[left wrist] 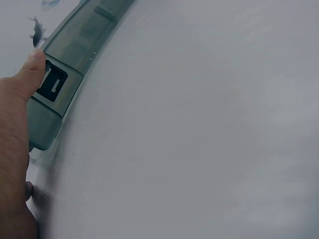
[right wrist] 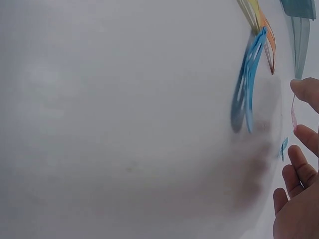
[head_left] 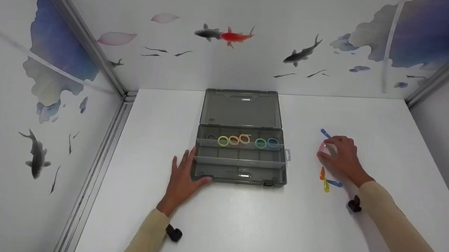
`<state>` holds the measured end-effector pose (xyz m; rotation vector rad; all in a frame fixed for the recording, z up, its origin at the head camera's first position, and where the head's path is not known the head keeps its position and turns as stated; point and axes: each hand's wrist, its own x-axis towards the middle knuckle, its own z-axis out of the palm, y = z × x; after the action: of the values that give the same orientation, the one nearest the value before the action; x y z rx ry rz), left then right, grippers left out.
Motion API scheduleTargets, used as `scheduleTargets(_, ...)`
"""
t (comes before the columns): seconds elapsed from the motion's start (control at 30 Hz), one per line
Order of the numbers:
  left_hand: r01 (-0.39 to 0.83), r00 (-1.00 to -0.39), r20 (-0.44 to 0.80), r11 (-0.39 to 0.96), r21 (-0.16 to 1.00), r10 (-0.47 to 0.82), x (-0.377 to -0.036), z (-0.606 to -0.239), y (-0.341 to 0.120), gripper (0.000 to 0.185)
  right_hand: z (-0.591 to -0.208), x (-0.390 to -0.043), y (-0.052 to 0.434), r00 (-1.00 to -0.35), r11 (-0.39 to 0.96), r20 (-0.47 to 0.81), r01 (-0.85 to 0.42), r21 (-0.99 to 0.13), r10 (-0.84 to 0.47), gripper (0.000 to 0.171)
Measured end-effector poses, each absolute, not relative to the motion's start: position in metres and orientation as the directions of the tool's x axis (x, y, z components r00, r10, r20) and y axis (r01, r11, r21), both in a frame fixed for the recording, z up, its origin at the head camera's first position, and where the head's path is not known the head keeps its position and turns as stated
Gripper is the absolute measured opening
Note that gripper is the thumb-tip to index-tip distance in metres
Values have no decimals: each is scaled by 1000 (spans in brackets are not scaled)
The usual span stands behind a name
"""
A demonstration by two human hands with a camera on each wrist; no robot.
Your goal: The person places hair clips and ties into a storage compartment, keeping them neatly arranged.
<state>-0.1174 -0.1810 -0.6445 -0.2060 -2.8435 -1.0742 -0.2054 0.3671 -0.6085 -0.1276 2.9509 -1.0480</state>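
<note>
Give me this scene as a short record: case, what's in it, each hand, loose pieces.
case: gray case, lid open, on white table
back row: yellow ring, two orange rings, green ring, blue ring; faint dark shape at left end
left hand: touches case's left side and front edge
right hand: pinches small pink item
loose: blue clip by right fingertips; orange clip, yellow clip, second blue clip nearer the person
</note>
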Motion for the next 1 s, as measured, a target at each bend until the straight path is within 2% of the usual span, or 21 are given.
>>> scheduleTargets(0.3, 145, -988, 134, 740, 657, 75, -118, -645, -180, 112, -611, -207, 357, -970, 766, 182, -238, -597, -160, 41)
scheduleTargets(0.43, 142, -989, 132, 749, 647, 74, -119, -645, -180, 112, -611, -206, 352, -963, 769, 200, -265, -581, -181, 41)
scheduleTargets(1.0, 139, -989, 123, 755, 641, 77, -118, -642, -180, 113, -596, -201, 318, -924, 667, 266, -382, -639, -274, 41)
